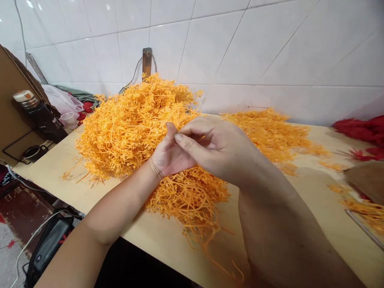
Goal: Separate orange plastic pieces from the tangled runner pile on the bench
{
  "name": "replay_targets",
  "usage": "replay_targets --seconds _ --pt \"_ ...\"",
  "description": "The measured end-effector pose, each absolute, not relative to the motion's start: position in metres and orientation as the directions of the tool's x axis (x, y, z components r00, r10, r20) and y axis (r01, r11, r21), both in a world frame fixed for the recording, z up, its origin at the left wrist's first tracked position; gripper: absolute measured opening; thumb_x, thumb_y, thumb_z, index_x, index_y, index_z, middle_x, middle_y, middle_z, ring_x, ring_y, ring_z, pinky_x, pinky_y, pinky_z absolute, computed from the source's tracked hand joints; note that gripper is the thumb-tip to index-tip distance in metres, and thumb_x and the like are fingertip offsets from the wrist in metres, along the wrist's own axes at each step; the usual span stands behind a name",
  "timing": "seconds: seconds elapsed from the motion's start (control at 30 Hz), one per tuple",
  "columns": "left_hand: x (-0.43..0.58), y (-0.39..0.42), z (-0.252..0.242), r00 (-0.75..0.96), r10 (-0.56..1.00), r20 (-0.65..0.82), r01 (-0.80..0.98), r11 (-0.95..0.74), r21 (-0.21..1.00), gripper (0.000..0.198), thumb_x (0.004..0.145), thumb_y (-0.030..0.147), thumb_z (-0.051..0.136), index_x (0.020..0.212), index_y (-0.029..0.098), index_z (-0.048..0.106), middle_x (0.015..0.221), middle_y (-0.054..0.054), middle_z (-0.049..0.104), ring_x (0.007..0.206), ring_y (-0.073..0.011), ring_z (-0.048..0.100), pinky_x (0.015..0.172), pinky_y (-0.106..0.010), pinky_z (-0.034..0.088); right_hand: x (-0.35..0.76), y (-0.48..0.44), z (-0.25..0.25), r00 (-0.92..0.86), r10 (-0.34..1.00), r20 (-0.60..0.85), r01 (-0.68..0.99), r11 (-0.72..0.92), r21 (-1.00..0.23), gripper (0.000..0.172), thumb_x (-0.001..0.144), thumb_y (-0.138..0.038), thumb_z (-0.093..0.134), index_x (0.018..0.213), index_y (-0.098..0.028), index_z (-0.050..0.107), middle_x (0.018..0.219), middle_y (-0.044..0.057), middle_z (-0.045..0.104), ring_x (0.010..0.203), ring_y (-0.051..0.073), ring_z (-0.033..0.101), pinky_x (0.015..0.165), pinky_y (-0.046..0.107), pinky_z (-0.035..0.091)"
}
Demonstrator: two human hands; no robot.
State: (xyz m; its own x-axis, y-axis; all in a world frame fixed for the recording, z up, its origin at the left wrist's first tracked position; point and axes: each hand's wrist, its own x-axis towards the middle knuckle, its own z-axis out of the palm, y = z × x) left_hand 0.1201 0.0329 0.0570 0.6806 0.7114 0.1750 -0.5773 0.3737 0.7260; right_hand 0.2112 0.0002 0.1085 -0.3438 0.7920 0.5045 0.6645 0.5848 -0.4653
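Note:
Over the heap of orange, thin, branching strands (pixel 129 128), my two hands meet in the middle of the view. My left hand (pixel 174 158) comes in palm up with its thumb raised; its other fingers are hidden behind my right hand. The thumb and forefinger of my right hand (pixel 223 150) are pinched together beside the left thumb, and whatever lies between them is too small to make out. A loose tuft of orange strands (pixel 192 196) hangs below both hands toward the table's front edge.
More orange strands (pixel 267 132) spread along the tiled wall on the table (pixel 288 224). Red bunches (pixel 363 130) and a brown piece (pixel 366 180) lie at the right. On the left stand a black flask (pixel 43 118), a dark cup (pixel 34 153) and a cardboard box (pixel 15 92).

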Motion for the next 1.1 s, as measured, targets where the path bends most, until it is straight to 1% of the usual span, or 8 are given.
replay_targets --seconds 0.2,0.3,0.43,0.6,0.7,0.9,1.0,1.1 --pt "0.120 0.033 0.056 0.680 0.710 0.183 -0.595 0.389 0.703 0.088 0.073 0.076 0.006 0.126 0.018 0.044 0.134 -0.010 0.045 0.132 -0.0279 0.030 0.108 -0.048 0.027 0.209 -0.001 0.112 -0.315 0.826 0.467 0.696 0.536 -0.478 0.022 0.073 -0.020 0.046 0.051 -0.018 0.046 0.058 0.002 0.051 0.062 0.014 0.046 0.061 0.030 0.033" --pt "0.120 0.032 0.056 0.685 0.699 0.205 -0.610 0.396 0.687 0.087 0.074 0.075 0.005 0.127 0.017 0.044 0.135 -0.011 0.045 0.132 -0.0275 0.031 0.108 -0.048 0.026 0.209 -0.001 0.111 -0.311 0.813 0.492 0.686 0.550 -0.476 0.022 0.071 -0.018 0.045 0.049 -0.017 0.043 0.056 0.001 0.051 0.061 0.013 0.045 0.060 0.029 0.033" --pt "0.120 0.032 0.057 0.679 0.715 0.169 -0.600 0.407 0.689 0.088 0.073 0.076 0.005 0.126 0.019 0.044 0.135 -0.010 0.045 0.132 -0.0279 0.030 0.108 -0.048 0.026 0.209 0.000 0.110 -0.317 0.794 0.519 0.675 0.573 -0.464 0.020 0.070 -0.018 0.045 0.051 -0.018 0.046 0.054 0.001 0.051 0.060 0.013 0.046 0.059 0.030 0.033" --pt "0.121 0.031 0.058 0.672 0.728 0.135 -0.589 0.416 0.693 0.091 0.069 0.079 0.003 0.123 0.021 0.047 0.134 -0.006 0.047 0.133 -0.0269 0.029 0.108 -0.047 0.027 0.209 -0.001 0.111 -0.306 0.839 0.449 0.707 0.516 -0.483 0.025 0.076 -0.028 0.045 0.054 -0.018 0.050 0.060 0.003 0.056 0.061 0.015 0.048 0.059 0.032 0.034" --pt "0.121 0.031 0.059 0.676 0.724 0.139 -0.596 0.425 0.681 0.093 0.068 0.080 0.002 0.120 0.020 0.051 0.131 -0.006 0.050 0.133 -0.0270 0.029 0.107 -0.046 0.027 0.211 -0.001 0.109 -0.317 0.827 0.465 0.691 0.537 -0.484 0.026 0.078 -0.034 0.046 0.061 -0.018 0.057 0.067 0.004 0.059 0.067 0.016 0.051 0.062 0.034 0.037" --pt "0.119 0.031 0.060 0.667 0.736 0.116 -0.600 0.439 0.669 0.099 0.066 0.081 -0.002 0.118 0.015 0.051 0.128 -0.011 0.052 0.131 -0.0301 0.032 0.105 -0.049 0.029 0.213 0.000 0.108 -0.373 0.785 0.495 0.701 0.588 -0.404 0.015 0.075 -0.027 0.053 0.063 -0.020 0.059 0.066 0.003 0.059 0.070 0.019 0.053 0.065 0.035 0.039" --pt "0.118 0.031 0.061 0.674 0.732 0.097 -0.565 0.426 0.707 0.101 0.065 0.081 -0.003 0.121 0.015 0.049 0.129 -0.011 0.051 0.130 -0.0302 0.033 0.105 -0.049 0.030 0.216 0.002 0.109 -0.419 0.748 0.515 0.709 0.623 -0.329 0.014 0.075 -0.027 0.054 0.063 -0.020 0.059 0.067 0.005 0.059 0.069 0.020 0.053 0.067 0.037 0.039" --pt "0.117 0.032 0.066 0.715 0.685 0.140 -0.511 0.376 0.773 0.097 0.069 0.079 -0.002 0.124 0.017 0.048 0.130 -0.010 0.051 0.130 -0.0284 0.035 0.105 -0.046 0.032 0.223 0.004 0.110 -0.380 0.707 0.597 0.697 0.643 -0.318 0.012 0.075 -0.027 0.054 0.071 -0.020 0.062 0.074 0.006 0.060 0.075 0.021 0.053 0.072 0.040 0.041"
